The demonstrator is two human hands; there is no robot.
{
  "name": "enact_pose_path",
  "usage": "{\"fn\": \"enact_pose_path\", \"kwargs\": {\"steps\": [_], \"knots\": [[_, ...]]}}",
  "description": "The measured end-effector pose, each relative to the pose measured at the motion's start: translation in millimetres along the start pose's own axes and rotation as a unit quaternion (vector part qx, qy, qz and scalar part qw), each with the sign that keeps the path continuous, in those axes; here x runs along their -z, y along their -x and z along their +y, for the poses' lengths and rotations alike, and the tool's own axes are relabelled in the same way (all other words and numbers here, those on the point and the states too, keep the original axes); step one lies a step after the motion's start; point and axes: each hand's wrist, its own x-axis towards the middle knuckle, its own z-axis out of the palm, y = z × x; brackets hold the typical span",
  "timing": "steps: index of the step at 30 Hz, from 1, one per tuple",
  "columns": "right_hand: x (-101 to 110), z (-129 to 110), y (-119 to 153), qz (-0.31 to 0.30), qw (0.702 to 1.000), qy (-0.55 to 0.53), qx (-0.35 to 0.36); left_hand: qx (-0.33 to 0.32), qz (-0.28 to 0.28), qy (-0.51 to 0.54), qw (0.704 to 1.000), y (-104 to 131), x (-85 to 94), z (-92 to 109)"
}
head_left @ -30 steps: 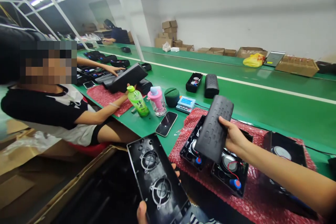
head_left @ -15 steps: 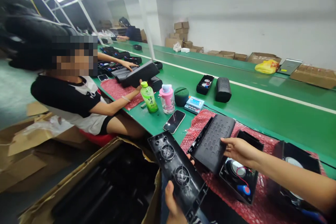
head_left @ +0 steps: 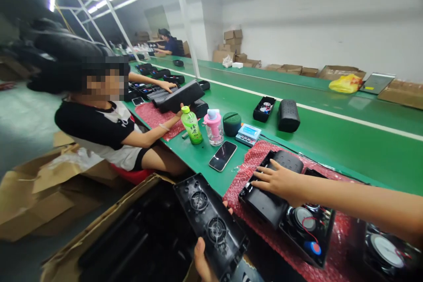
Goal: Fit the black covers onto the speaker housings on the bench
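- Now your right hand (head_left: 280, 180) lies flat, fingers spread, on the black grille cover (head_left: 272, 194), which rests across the open speaker housing (head_left: 309, 233) on the red bubble wrap (head_left: 251, 158) at the near edge of the counter (head_left: 330, 141).
- Press evenly along the cover so both long edges seat; judging by its tilt, the near end may not be fully down yet.
- Keep the red wire by the exposed speaker cone (head_left: 304, 218) clear of the rim, since it could get pinched.
- Your left hand (head_left: 201, 262) is closed around the lower edge of the black panel with two round vents (head_left: 211, 224), held over the cardboard box (head_left: 109, 229) below the counter; keep that grip firm so it does not slide.
- Compared with half a second ago, the cover has come down from a raised slant to lying on the housing, and your right hand has shifted from its edge to its top.
- The vented panel has moved a little to the left.
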Motion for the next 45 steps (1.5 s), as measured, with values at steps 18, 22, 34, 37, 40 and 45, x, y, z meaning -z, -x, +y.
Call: {"fn": "enact_pose_path", "kwargs": {"steps": [18, 22, 34, 37, 40, 45], "knots": [[-4, 13, -28, 0.058, 0.998, 0.012, 0.036, -0.134, 0.111, 0.017, 0.985, 13, 39.9, 38], [-3, 13, -26, 0.053, 0.998, 0.006, 0.040, -0.128, 0.059, 0.030, 0.989, 9, 32.2, 36], [-1, 10, -28, 0.044, 0.998, -0.014, 0.043, -0.140, 0.087, 0.008, 0.986, 3, 20.8, 47], [-7, 8, -28, 0.041, 0.998, -0.029, 0.026, -0.201, 0.140, -0.020, 0.969, 1, 7.6, 64], [-11, 13, -22, 0.036, 0.996, -0.080, 0.036, -0.269, 0.182, -0.061, 0.944, 2, -5.5, 83], [-4, 23, -10, 0.220, 0.952, -0.211, 0.028, -0.255, 0.164, -0.113, 0.946, 17, -11.1, 100]]}}
